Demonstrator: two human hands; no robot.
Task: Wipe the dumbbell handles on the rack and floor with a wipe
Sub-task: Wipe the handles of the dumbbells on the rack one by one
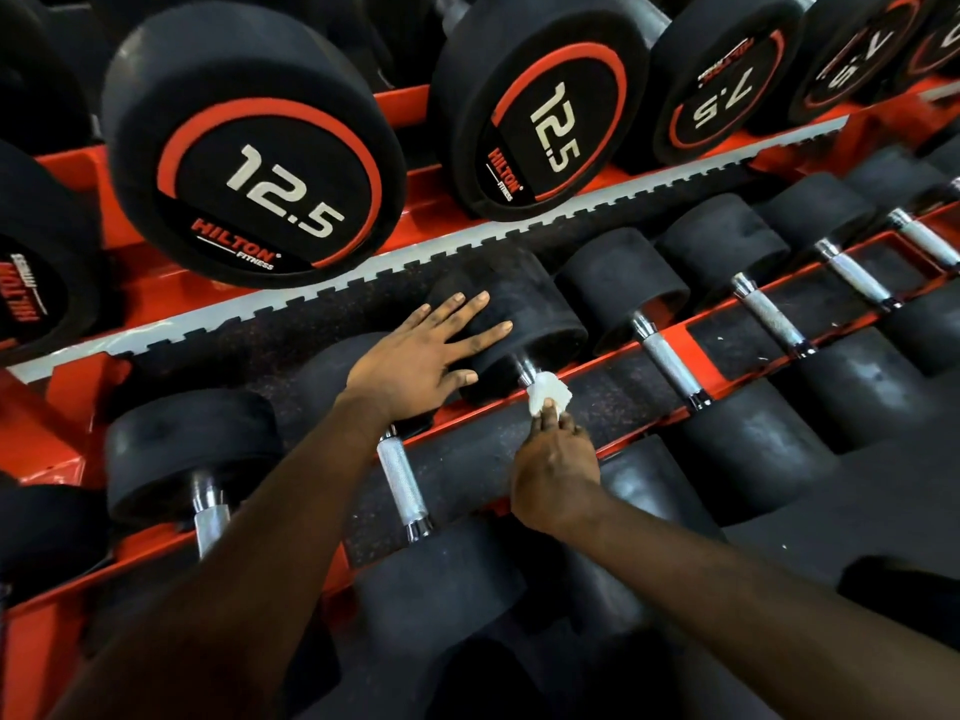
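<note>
The right hand (pixel 556 475) is pinching a white wipe (pixel 548 397) against the dumbbell handle (pixel 525 371). The left hand (pixel 415 361) is resting, fingers (pixel 488 333) spread flat, on that dumbbell's black head (pixel 540 314).

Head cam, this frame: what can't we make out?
- Handle being wiped: head view shows only its chrome collar; the wipe and right hand cover the rest.
- Lower-row dumbbells: end faces turned away, no numbers visible.
- Left-edge dumbbell: cut off by the frame, number out of view.
- Left hand: palm contact on the black head hidden beneath the hand itself.
- Wipe's condition: too small to judge.
</note>
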